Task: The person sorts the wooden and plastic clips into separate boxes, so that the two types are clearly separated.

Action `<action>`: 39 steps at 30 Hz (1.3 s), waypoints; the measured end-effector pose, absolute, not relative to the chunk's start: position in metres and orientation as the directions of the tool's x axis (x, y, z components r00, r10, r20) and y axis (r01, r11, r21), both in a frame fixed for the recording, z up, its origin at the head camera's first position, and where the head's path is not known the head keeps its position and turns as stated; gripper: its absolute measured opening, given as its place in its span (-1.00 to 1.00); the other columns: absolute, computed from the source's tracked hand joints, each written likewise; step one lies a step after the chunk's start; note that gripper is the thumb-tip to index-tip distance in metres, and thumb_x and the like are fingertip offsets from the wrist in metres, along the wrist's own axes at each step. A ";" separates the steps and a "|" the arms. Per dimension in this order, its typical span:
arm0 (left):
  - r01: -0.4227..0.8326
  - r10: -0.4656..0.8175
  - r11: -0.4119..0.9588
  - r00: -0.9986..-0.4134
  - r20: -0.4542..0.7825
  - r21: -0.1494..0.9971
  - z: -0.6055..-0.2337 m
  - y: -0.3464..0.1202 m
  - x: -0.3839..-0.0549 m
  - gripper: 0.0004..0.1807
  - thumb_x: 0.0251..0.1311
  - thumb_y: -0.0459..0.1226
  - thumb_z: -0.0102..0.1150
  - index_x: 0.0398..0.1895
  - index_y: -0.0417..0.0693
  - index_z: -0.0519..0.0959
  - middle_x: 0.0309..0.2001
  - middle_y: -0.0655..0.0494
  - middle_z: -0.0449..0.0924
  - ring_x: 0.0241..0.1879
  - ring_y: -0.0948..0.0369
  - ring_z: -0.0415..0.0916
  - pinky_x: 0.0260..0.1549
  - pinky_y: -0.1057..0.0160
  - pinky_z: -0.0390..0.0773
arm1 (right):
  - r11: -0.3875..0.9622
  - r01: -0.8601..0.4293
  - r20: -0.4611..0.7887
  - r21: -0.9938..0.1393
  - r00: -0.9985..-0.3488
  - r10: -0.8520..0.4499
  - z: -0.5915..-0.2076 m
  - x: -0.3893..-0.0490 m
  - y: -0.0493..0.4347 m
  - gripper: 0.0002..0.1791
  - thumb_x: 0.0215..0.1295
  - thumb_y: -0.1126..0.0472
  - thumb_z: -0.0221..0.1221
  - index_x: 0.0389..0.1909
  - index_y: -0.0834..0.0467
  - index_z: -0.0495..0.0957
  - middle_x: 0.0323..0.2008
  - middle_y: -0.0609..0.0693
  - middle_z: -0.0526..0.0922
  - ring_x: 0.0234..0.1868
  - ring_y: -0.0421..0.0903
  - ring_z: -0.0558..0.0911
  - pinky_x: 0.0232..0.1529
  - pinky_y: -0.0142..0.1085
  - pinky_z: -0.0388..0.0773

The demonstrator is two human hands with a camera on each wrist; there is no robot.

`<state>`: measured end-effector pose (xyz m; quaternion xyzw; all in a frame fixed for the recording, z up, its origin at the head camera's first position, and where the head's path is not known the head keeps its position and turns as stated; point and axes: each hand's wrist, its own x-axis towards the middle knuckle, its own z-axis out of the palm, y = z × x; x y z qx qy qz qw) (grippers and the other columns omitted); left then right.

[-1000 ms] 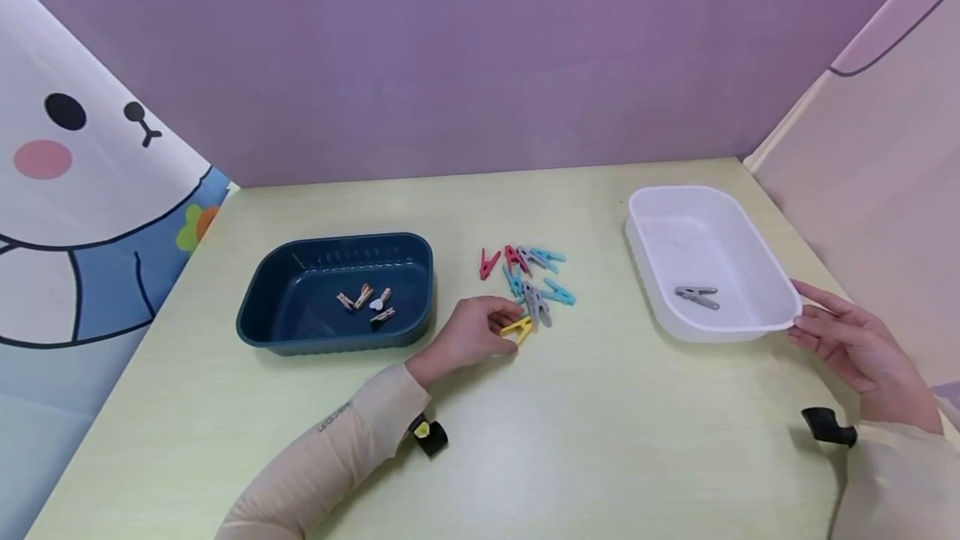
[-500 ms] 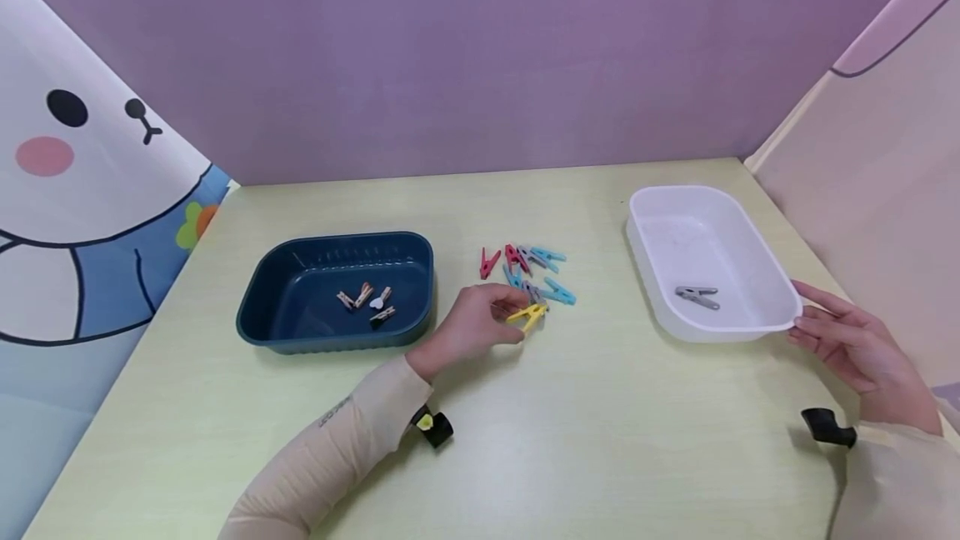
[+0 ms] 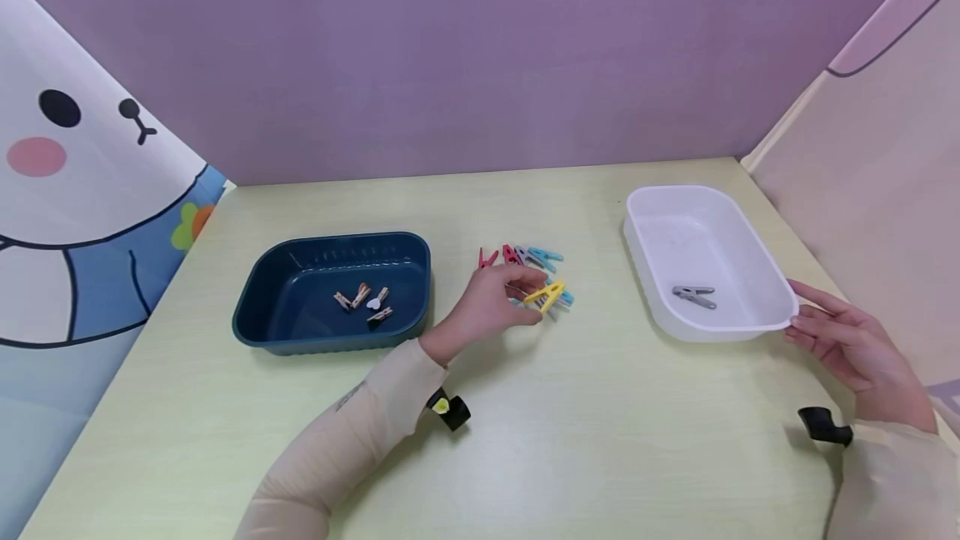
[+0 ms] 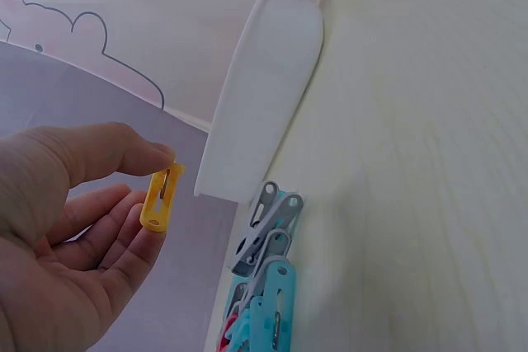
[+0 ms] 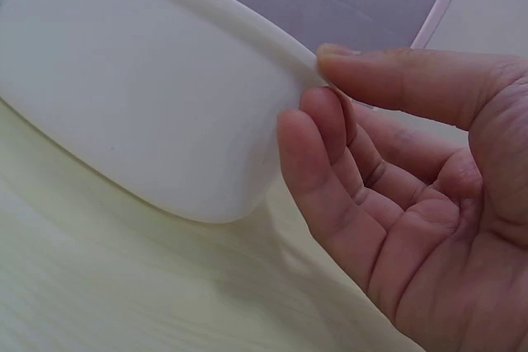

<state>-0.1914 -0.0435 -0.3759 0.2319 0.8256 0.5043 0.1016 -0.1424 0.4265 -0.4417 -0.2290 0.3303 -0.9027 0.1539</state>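
Yellow plastic clothespin (image 4: 160, 199), one, pinched in the left grip (image 3: 491, 300), held up off the worktop (image 3: 585, 423) near the loose clothespins (image 3: 530, 257), best lifted clear of them under light pressure; white plastic tub (image 3: 693, 236), one, its rim pinched, ideally steadily, by the right grip (image 3: 858, 348).

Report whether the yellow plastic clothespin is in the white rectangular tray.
Out: the left hand pinches the clothespin in midair, apart from the tray.
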 end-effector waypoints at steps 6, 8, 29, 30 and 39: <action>0.286 0.476 0.368 -0.875 0.085 0.885 -0.371 -0.036 -0.196 -0.49 0.01 -0.48 0.46 0.11 -0.28 0.62 -0.04 -0.04 0.67 -0.07 0.13 0.58 -0.06 0.33 0.60 | -0.743 0.130 0.307 -0.657 -0.853 -0.421 -0.442 -0.142 0.426 -0.39 0.38 0.73 -0.46 0.35 0.48 0.28 0.06 0.47 0.56 0.02 0.26 0.64 0.08 -0.06 0.56; 0.282 0.474 0.361 -0.876 0.085 0.889 -0.369 -0.033 -0.198 -0.49 0.02 -0.47 0.46 0.12 -0.27 0.61 -0.02 -0.04 0.67 -0.06 0.13 0.59 -0.05 0.34 0.59 | -0.742 0.131 0.302 -0.658 -0.856 -0.419 -0.442 -0.142 0.426 -0.39 0.38 0.73 -0.46 0.35 0.48 0.29 0.06 0.47 0.56 0.02 0.26 0.64 0.07 -0.07 0.56; 0.262 0.488 0.231 -0.864 0.121 0.937 -0.340 0.020 -0.212 -0.48 0.01 -0.45 0.47 0.12 -0.19 0.63 -0.03 0.04 0.69 -0.13 0.28 0.61 -0.12 0.47 0.58 | -0.742 0.125 0.313 -0.659 -0.851 -0.421 -0.442 -0.143 0.426 -0.40 0.39 0.73 -0.45 0.36 0.48 0.28 0.04 0.47 0.56 0.02 0.27 0.64 0.07 -0.06 0.57; 0.260 0.493 0.220 -0.861 0.123 0.940 -0.338 0.023 -0.213 -0.48 0.01 -0.46 0.46 0.12 -0.20 0.63 -0.03 0.03 0.69 -0.13 0.28 0.61 -0.12 0.47 0.58 | -0.740 0.122 0.309 -0.662 -0.854 -0.418 -0.442 -0.143 0.426 -0.40 0.38 0.73 -0.44 0.35 0.48 0.29 0.04 0.47 0.56 0.01 0.26 0.65 0.07 -0.07 0.58; 0.290 0.502 0.150 -0.846 0.179 0.945 -0.328 0.049 -0.219 -0.51 0.03 -0.47 0.45 0.10 -0.24 0.63 -0.04 -0.01 0.70 -0.19 0.37 0.57 -0.14 0.49 0.57 | -0.722 0.113 0.287 -0.683 -0.866 -0.408 -0.441 -0.141 0.426 -0.39 0.38 0.73 -0.43 0.34 0.45 0.32 0.03 0.44 0.58 -0.01 0.25 0.66 0.04 -0.09 0.59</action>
